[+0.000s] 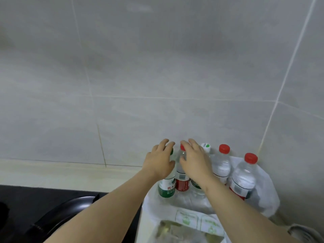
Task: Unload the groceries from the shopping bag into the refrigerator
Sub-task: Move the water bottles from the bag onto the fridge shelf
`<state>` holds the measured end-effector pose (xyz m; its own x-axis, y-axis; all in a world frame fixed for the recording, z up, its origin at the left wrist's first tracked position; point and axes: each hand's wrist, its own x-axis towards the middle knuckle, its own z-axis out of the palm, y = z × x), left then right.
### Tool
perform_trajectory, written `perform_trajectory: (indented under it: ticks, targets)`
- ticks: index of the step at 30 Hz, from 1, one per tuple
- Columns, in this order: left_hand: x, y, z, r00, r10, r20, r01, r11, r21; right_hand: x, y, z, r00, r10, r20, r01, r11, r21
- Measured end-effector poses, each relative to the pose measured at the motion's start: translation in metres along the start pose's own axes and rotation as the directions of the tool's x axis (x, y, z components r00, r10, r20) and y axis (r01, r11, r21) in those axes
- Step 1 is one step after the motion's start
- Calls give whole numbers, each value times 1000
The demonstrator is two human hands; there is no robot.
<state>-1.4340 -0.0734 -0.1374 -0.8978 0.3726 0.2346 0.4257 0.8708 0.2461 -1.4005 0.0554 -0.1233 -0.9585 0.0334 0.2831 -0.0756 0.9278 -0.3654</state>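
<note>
The left hand [160,163] and right hand [194,161], both spread wide and holding nothing, hover over the green-label bottle [166,189] and red-label bottle [182,179] standing in the bag [264,193], far right by the wall [157,67].

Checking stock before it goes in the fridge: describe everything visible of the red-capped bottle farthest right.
The rightmost bottle is clear plastic with a red screw cap and a red label low on its body, seemingly full of clear liquid. It stands upright at the row's right end on the white shopping bag, near the tiled wall. Neither the left hand nor the right hand touches it.
</note>
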Motion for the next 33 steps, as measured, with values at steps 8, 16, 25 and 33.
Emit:
perform_trajectory:
  ticks: [8,16,25,33]
  targets:
    - [2,-15,16,988,35,-151,-62,983,-175,15,6,13,990,-2,141,18,993,-113]
    - [-13,-23,14,969,-78,-233,10,959,-282,6,7,19,999,-26,39,24,999,35]
    - [-11,-28,13,972,-215,-100,129,834,-536,-8,8,18,1000,15,-27,-11,987,160]
    - [-12,-21,12,964,-266,14,196,672,-714,-14,15,27,994,107,12,-103,912,398]
